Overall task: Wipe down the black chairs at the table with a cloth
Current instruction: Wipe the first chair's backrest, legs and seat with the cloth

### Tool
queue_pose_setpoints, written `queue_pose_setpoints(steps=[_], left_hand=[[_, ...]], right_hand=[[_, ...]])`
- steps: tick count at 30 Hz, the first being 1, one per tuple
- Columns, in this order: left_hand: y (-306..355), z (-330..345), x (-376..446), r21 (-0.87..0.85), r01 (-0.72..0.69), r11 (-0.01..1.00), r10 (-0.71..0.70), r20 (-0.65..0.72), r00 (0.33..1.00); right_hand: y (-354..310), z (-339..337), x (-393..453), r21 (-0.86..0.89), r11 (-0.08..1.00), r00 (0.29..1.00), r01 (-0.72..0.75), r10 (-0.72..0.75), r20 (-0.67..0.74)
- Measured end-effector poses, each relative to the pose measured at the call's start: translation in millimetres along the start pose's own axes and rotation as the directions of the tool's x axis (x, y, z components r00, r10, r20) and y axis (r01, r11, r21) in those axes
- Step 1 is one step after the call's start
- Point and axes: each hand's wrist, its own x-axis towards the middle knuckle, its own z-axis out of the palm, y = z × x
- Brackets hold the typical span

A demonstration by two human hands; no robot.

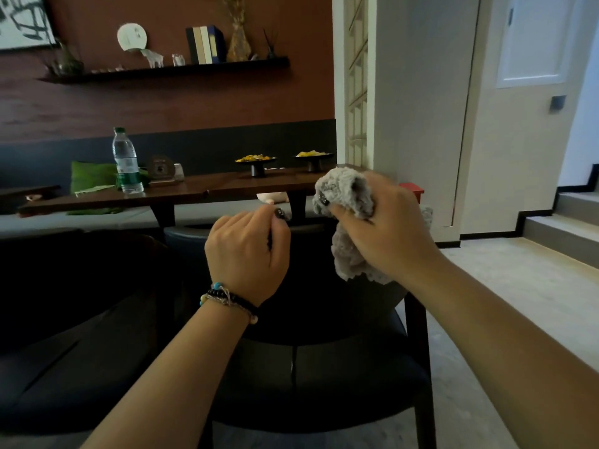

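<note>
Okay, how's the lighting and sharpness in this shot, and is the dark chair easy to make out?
Head view: dim indoors, so the black padded chair sinks into shadow with little detail; brighter light falls on the pale wall and floor at right. The fluffy grey cloth gripped by the right hand and the curled left hand read clearly; wide-angle bending shows at the edges.

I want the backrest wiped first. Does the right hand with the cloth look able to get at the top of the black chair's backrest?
Probably yes. The right hand grips the grey cloth just above the black chair's backrest top, nothing between them. The left hand sits curled beside it, not in the way.
</note>
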Motion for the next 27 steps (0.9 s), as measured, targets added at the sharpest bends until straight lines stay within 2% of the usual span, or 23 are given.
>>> queue_pose_setpoints(steps=[4,7,9,11,14,16,18,20,22,23,24,25,27], left_hand=[[-2,-17,8,-0.152,0.072,0.986,-0.036,0.224,0.974],[-1,-30,15,-0.393,0.170,0.904,-0.015,0.367,0.930],[4,-35,25,-0.516,0.221,0.828,0.023,0.425,0.905],[11,-35,33,-0.551,0.181,0.815,0.088,0.426,0.900],[30,-27,36,-0.557,0.107,0.824,0.137,0.378,0.916],[40,-24,33,-0.556,0.106,0.824,0.129,0.367,0.921],[39,-26,31,-0.508,-0.026,0.861,0.216,0.319,0.923],[25,-34,35,-0.394,-0.217,0.893,0.325,0.233,0.917],[8,-47,41,-0.276,-0.260,0.925,0.320,0.204,0.925],[1,-55,45,-0.230,-0.255,0.939,0.309,0.243,0.919],[-3,-62,49,-0.211,-0.234,0.949,0.296,0.346,0.890],[-6,-69,51,-0.221,-0.188,0.957,0.276,0.498,0.822],[-6,-83,57,-0.226,-0.034,0.973,0.200,0.770,0.606]], right_hand=[[-2,-10,9,0.130,0.988,0.993,-0.078,0.066,0.094],[-3,-17,12,0.307,0.925,0.968,-0.224,0.174,0.180],[-2,-20,17,0.339,0.897,0.950,-0.283,0.212,0.231],[-1,-22,20,0.342,0.889,0.931,-0.305,0.203,0.303],[1,-27,23,0.359,0.828,0.861,-0.431,0.259,0.437],[4,-33,24,0.424,0.747,0.837,-0.512,0.321,0.444],[13,-40,24,0.388,0.816,0.896,-0.429,0.330,0.296],[22,-46,24,0.235,0.917,0.943,-0.321,0.286,0.172],[26,-44,23,0.122,0.956,0.939,-0.268,0.230,0.254],[26,-39,23,0.097,0.961,0.919,-0.260,0.216,0.329],[26,-32,21,0.080,0.964,0.897,-0.253,0.203,0.392],[25,-25,20,0.065,0.970,0.883,-0.235,0.186,0.431],[25,-17,21,0.062,0.975,0.883,-0.213,0.165,0.439]])
